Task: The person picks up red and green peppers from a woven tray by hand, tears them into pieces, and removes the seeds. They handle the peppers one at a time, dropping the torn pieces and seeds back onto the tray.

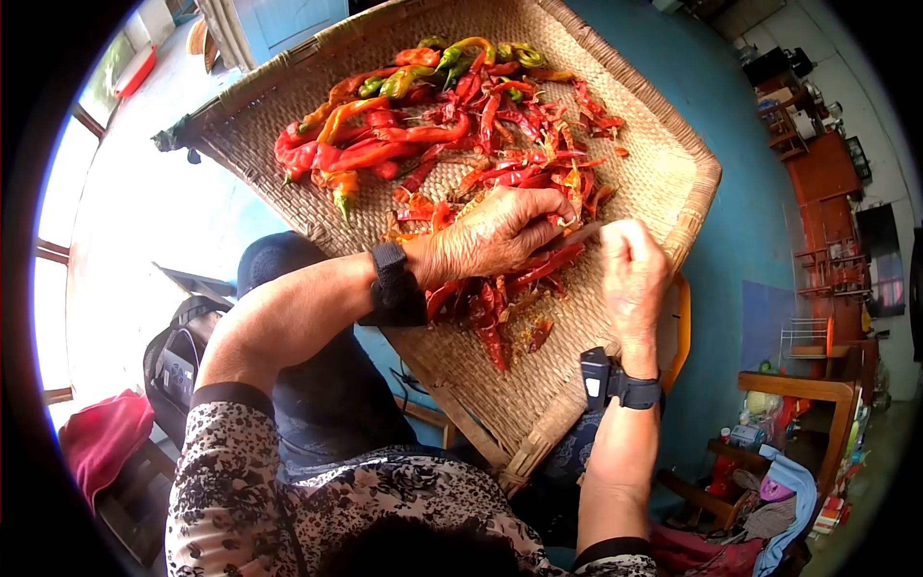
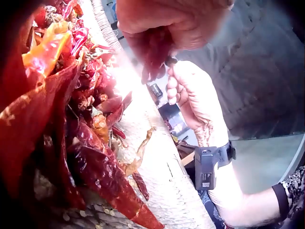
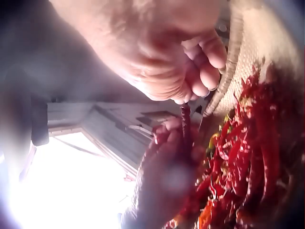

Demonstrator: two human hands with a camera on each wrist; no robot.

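Observation:
A dark, shrivelled chili pepper [image 3: 185, 125] spans the gap between the two hands over the woven tray [image 1: 663, 144]. My left hand [image 1: 500, 231] holds one end of it, fingers bent. The other end is pinched by my right hand [image 1: 635, 274] between thumb and fingertips, with the remaining fingers curled in. Below the left hand lies a heap of dried red chilies [image 1: 488, 317], some wrinkled and broken. Farther up the tray are plumper fresh red peppers [image 1: 375, 152] and several green peppers [image 1: 409, 82]. Loose seeds and flakes lie near the heap.
The tray sits over the person's lap, its raised rim [image 1: 707, 183] running around it. Blue floor [image 1: 760, 221] shows to the right. A wooden chair [image 1: 817, 394] with clothes and bags stands at lower right. A pink cloth [image 1: 106, 442] and a black bag [image 1: 178, 365] are at left.

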